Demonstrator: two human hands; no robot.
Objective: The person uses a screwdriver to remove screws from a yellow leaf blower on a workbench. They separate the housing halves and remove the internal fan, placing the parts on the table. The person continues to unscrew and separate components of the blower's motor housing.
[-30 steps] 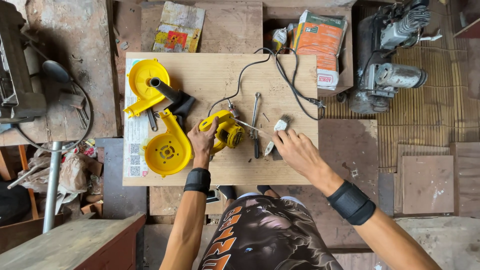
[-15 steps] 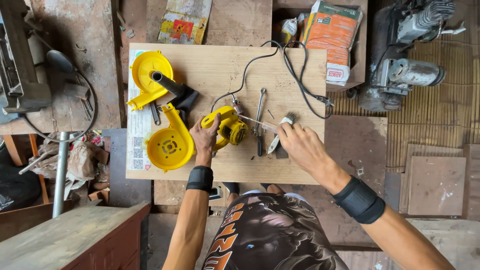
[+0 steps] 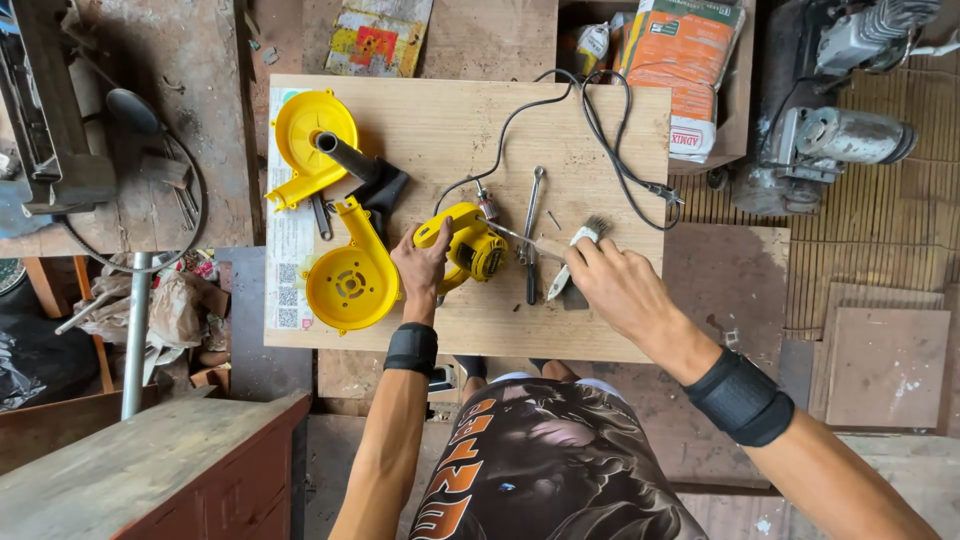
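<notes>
A yellow motor body [image 3: 472,247] of a taken-apart blower lies in the middle of a wooden board [image 3: 600,330]. My left hand [image 3: 424,264] grips its left end. My right hand [image 3: 615,285] is closed on a small white-handled brush [image 3: 591,229], bristles pointing away from me, just right of the motor. A thin metal rod [image 3: 520,238] runs from the motor toward my right hand; whether that hand holds it I cannot tell. A wrench [image 3: 536,205] lies between the hands. Two yellow housing halves [image 3: 349,285] [image 3: 303,128] and a black nozzle [image 3: 362,168] sit left of my left hand.
A black power cable [image 3: 590,130] loops across the board's far right. An orange bag [image 3: 680,50] stands behind the board, and grey motors [image 3: 850,135] are on the floor at right. A wooden bench [image 3: 150,460] is near left, with metal tools [image 3: 60,150] at far left.
My right hand has shifted a little left, closer to the motor, still on the brush. My left hand keeps its grip on the motor. The camera has tilted slightly.
</notes>
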